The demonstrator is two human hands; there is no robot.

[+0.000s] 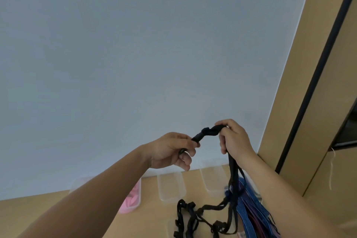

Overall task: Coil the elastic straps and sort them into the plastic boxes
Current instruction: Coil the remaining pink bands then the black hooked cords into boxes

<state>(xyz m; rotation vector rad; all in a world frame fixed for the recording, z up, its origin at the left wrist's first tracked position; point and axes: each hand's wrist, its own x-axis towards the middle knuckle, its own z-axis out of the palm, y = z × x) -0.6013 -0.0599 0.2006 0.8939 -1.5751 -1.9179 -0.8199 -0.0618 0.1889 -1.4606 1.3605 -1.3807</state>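
Head view: black strap (209, 132) spans both grips.

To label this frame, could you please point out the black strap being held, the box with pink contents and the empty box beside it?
black strap (209, 131), head view, its bunched middle part.
box with pink contents (139, 189), head view, its right wall.
empty box (171, 187), head view, its bare floor.

The long black elastic cloth strap (207, 132), in the grip of the left hand (172, 150) and the right hand (236, 140), looks matt and woven. Below the grip, the rectangular clear plastic boxes (171, 187) are smooth and cloudy, the blue striped cloth straps (251, 210) finely ribbed, the light wood-look table (150, 216) smooth and matt.
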